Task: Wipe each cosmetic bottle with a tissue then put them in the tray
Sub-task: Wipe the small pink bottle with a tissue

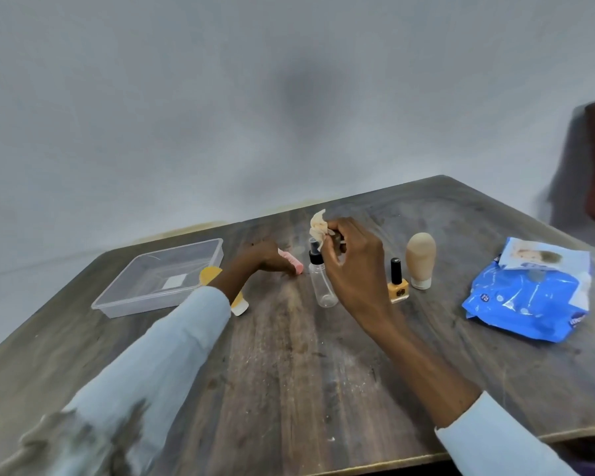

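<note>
Bare wooden table (289,389) is seen nearest. A tissue (318,228) is pinched in the right hand (354,269) above the clear spray bottle (322,283); a pink bottle (291,264) is gripped by the left hand (265,259). The tray (117,297), far left, holds only a white label.

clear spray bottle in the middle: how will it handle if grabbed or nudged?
The clear spray bottle looks empty, so probably light. It stands upright, tall and narrow with a black pump top, so a sideways nudge would likely tip it. Once down, its round body may roll. The smooth plastic could be somewhat slippery.
</note>
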